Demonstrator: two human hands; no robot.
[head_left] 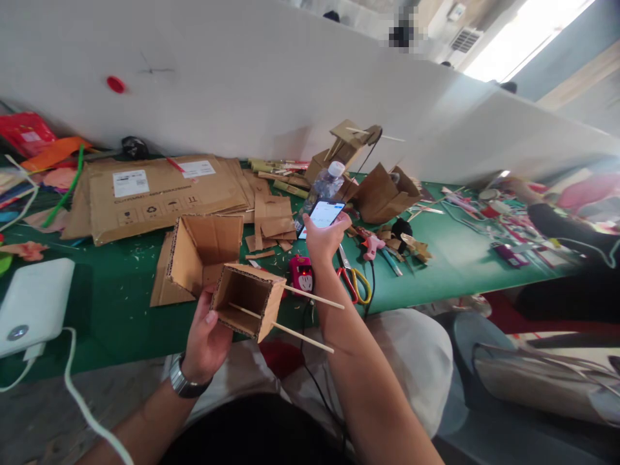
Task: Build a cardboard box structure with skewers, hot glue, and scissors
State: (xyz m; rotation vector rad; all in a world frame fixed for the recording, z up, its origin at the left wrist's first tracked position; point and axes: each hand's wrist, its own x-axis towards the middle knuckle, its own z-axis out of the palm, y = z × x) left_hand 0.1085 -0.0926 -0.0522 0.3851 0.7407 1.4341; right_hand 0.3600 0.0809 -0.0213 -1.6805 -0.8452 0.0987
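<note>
My left hand [206, 339] grips a small open cardboard box [248, 300] by its near edge, above my lap. Two thin wooden sticks [310, 316] run through the box and poke out to the right. My right hand [325, 237] is raised over the green table [436, 258] and holds a smartphone [323, 214] with a lit screen. A watch sits on my left wrist.
A larger open cardboard box [203, 255], flat cardboard sheets [155, 194], a water bottle [325, 184], scissors [356, 281], a glue gun [372, 245], a small red device [303, 274] and a white power pack [31, 307] with cable lie on the table. Another person's arm [557, 223] rests far right.
</note>
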